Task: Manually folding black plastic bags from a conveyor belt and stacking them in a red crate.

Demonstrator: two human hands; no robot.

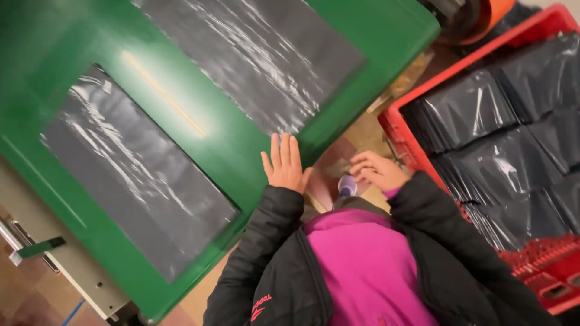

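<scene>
At the near edge of the green desk (229,145), the left hand (284,166) lies flat, its grip spread, just beside a grey plastic bag (139,181). The right hand (377,171) hangs loosely curled and empty by the red crate (399,130) of stacked bags.

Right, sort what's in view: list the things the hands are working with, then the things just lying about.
In hand:
left hand flat on the green table top
dark plastic sheets lying on that table
right hand by the red plastic crate
stacked black plastic bags in the crate

Lying about:
orange roll
grey metal machine side
</scene>
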